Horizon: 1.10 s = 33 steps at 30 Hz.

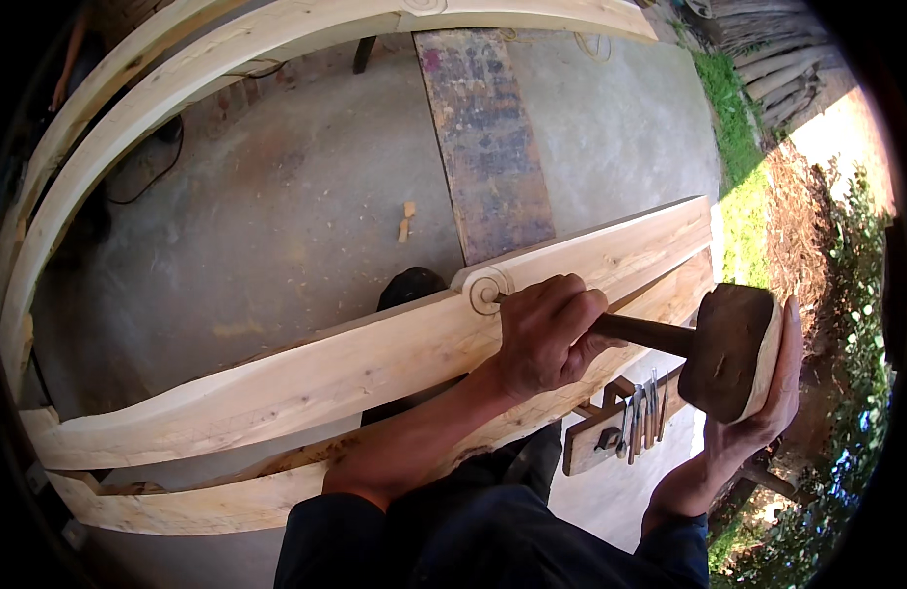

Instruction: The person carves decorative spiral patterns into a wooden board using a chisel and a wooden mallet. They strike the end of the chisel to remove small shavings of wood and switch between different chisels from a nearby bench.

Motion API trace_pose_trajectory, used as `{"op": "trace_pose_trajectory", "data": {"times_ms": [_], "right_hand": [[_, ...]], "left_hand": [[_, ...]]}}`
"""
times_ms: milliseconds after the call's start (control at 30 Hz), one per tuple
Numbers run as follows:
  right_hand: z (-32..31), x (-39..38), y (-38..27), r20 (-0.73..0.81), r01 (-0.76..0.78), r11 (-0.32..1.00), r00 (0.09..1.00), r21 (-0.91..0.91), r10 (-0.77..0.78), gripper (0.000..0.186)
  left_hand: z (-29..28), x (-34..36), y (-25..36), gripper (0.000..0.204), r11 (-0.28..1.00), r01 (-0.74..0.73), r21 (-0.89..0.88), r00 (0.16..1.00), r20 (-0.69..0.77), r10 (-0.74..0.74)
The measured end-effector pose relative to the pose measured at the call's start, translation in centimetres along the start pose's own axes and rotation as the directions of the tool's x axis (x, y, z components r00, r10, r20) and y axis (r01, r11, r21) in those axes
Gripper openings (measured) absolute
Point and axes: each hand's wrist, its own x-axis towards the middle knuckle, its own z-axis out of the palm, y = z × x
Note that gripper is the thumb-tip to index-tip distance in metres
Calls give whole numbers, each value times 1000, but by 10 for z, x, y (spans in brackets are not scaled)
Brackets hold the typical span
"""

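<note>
At the far left, curved pale beams (277, 39) sweep up and over the grey floor (306, 196). Below them begins the carved beam (306, 381), slanting up to the right across the middle; a second beam (218, 501) runs beside it, nearer the body. Small wood chips (403, 232) lie on the floor beyond the carved beam, and right of them a stained plank (493, 137) stretches away.

About midway along, the carved beam bears a raised scroll (484, 292). Just right of that, the left grip (552, 334) is clenched round a chisel (645, 332), its tip at the scroll's edge and its dark wooden handle pointing right. Below, on the near side of the second beam, a board (579, 455) carries a row of slim tools (649, 427).

The handle's end meets the left face of a blocky mallet (726, 353); the right grip (775, 412) grasps that from its far side, fingers upward. Farther right come grass (733, 108) and leafy plants (861, 324).
</note>
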Motion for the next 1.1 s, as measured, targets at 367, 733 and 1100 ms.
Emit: {"op": "trace_pose_trajectory", "data": {"times_ms": [367,733,1100], "right_hand": [[0,-13,11,41,109,978,994,-176,-103,71],[11,16,-1,223,44,987,975,-155,-9,68],[4,3,-2,113,-40,991,992,-124,55,56]], "left_hand": [[7,34,30,39,999,33,17,999,19,-34],[0,31,22,27,996,14,83,998,-63,-9],[7,20,24,33,999,24,49,996,-84,-20]]}}
